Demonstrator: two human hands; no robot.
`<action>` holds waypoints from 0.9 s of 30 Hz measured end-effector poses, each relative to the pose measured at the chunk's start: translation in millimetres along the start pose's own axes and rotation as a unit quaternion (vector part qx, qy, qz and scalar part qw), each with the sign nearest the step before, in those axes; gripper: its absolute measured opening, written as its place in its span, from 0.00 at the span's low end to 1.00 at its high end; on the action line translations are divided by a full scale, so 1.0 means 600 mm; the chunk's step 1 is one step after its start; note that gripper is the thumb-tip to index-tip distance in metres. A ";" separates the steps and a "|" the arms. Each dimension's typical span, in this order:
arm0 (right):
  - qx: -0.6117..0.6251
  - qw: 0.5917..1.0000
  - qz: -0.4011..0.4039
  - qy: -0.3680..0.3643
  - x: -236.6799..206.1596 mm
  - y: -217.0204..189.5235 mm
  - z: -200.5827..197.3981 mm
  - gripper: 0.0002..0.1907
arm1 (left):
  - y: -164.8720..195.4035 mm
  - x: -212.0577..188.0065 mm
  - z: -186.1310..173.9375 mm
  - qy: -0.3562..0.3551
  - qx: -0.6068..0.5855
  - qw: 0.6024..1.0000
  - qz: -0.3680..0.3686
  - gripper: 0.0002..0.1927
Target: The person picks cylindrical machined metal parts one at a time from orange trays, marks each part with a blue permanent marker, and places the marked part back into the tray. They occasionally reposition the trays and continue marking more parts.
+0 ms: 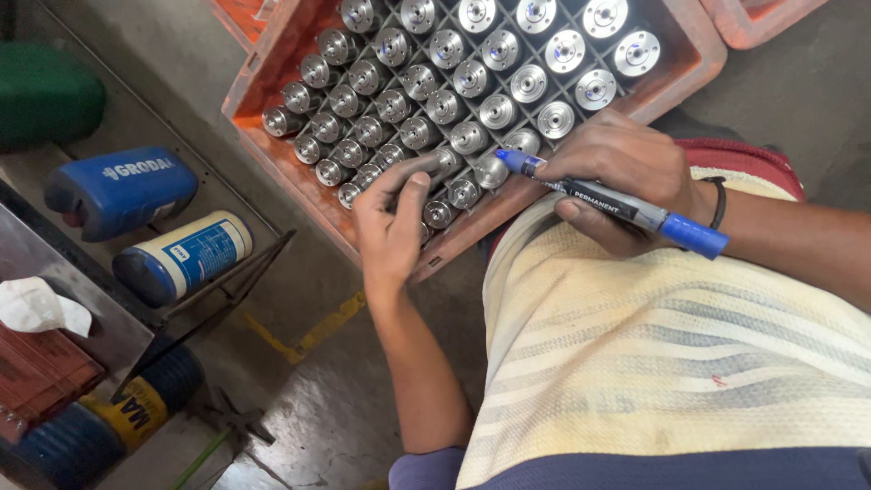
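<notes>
An orange plastic crate (pixel 689 68) with a black grid holds several round silver metal parts (pixel 472 77) standing on end. My left hand (pixel 392 227) rests on the crate's near edge, its fingers pinching one metal part (pixel 434 163) in the near rows. My right hand (pixel 617 177) holds a blue marker pen (pixel 617 207), its uncapped tip pointing left over the parts at the crate's near corner. A striped cream cloth (pixel 671 345) lies over my lap below both hands.
On the left stand a blue jerrycan (pixel 118 191), a blue-and-white canister (pixel 181 256), a green container (pixel 45 91) and a blue-yellow drum (pixel 109 422). A metal shelf (pixel 82 308) with a white rag (pixel 41 307) is at the left edge. Another orange crate (pixel 758 18) sits top right.
</notes>
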State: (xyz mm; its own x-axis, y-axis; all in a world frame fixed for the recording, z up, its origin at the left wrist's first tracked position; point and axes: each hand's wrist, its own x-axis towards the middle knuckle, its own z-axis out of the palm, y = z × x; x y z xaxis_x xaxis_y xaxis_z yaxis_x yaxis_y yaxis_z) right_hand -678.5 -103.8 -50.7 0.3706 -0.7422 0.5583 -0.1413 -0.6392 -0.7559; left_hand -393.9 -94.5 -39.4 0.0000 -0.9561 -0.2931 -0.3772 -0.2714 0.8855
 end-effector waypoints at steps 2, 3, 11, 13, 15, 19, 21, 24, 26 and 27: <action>-0.001 1.000 0.006 -0.005 0.000 0.000 0.000 0.11 | 0.001 -0.004 0.013 0.036 0.139 0.989 -0.044 0.19; -0.005 1.000 0.008 -0.010 0.000 -0.001 0.002 0.11 | 0.003 -0.004 0.025 0.034 0.248 0.967 -0.044 0.20; -0.008 1.000 0.002 -0.009 0.007 -0.005 0.006 0.11 | 0.040 -0.001 -0.003 0.033 0.281 0.942 0.179 0.20; 0.003 1.000 -0.002 -0.008 0.011 -0.007 0.011 0.11 | 0.032 -0.007 -0.015 0.084 0.087 0.976 0.179 0.19; 0.002 0.997 -0.049 -0.062 0.016 -0.007 0.022 0.10 | 0.007 -0.002 0.015 0.051 -0.230 0.970 0.066 0.19; 0.009 0.991 -0.109 -0.080 0.027 -0.002 0.051 0.08 | -0.050 0.008 0.088 0.029 -0.515 0.856 -0.019 0.22; 0.013 0.996 -0.069 -0.046 0.029 -0.001 0.060 0.09 | -0.063 0.009 0.104 0.075 -0.465 0.881 -0.040 0.20; 0.039 0.992 -0.079 -0.092 0.024 -0.003 0.059 0.10 | -0.061 0.006 0.101 0.101 -0.465 0.877 -0.062 0.19; 0.041 0.993 -0.072 -0.090 0.018 -0.005 0.054 0.10 | -0.056 0.007 0.096 0.087 -0.481 0.871 -0.054 0.21; 0.033 0.997 -0.048 -0.059 0.014 -0.006 0.052 0.11 | -0.053 0.006 0.095 0.073 -0.484 0.871 -0.041 0.22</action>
State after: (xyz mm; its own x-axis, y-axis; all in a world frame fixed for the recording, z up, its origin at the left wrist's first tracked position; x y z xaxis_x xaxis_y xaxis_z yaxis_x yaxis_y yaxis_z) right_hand -646.1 -101.3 -53.7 0.4850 -0.6465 0.5889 -0.0401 -0.6892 -0.7235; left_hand -434.6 -82.9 -89.3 0.1354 -0.9133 -0.3840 0.5867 -0.2384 0.7739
